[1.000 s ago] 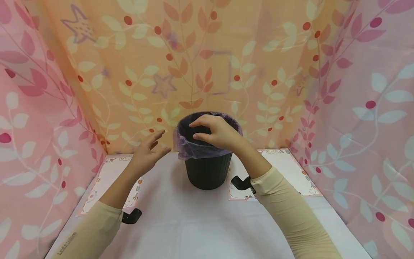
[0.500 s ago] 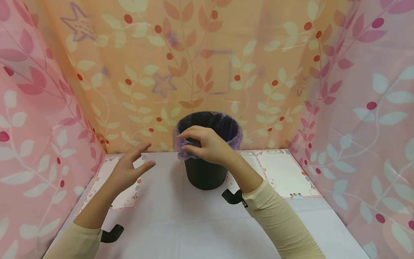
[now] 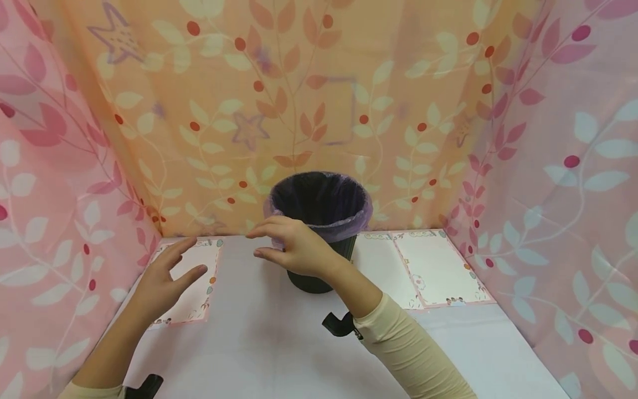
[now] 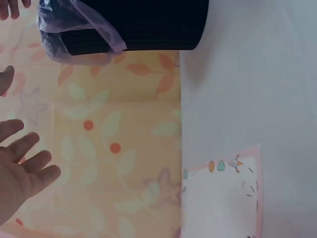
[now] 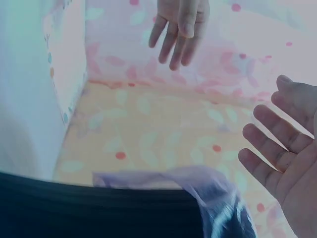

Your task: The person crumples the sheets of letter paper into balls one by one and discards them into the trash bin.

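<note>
Within head view alone: bin interior (image 3: 321,195)

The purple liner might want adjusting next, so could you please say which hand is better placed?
Probably the right hand: empty, it partly hides the bin and purple liner in the head view. The left hand, also empty, is farther off.

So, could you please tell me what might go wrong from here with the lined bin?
The purple liner hangs loosely over the dark bin, so the right hand, close by, could catch it and pull it askew. The black wrist mount on that side sticks out and might knock the bin. The left hand appears above the paper sheet on its side; lowering it could nudge the sheet.
</note>
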